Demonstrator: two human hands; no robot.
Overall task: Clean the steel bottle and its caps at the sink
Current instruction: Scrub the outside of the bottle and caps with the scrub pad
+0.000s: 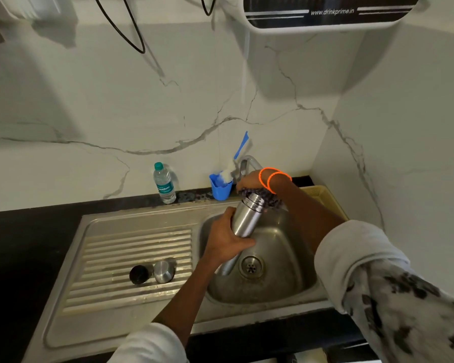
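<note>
The steel bottle (245, 217) is held tilted over the sink bowl (281, 260), its open mouth pointing up and away. My left hand (227, 238) grips the bottle's lower body. My right hand (250, 180), with orange bangles on the wrist, presses a dark speckled scrubbing cloth (269, 199) against the bottle's threaded neck. Two caps lie on the ribbed drainboard (131, 258): a black inner cap (139, 274) and a steel outer cap (163, 271) touching it on its right.
The tap (247, 163) stands behind the bowl, just beyond my right hand. A blue cup (220, 188) with a bottle brush sits at the wall. A plastic water bottle (164, 183) stands on the dark counter. A yellow tray (323, 195) lies to the right.
</note>
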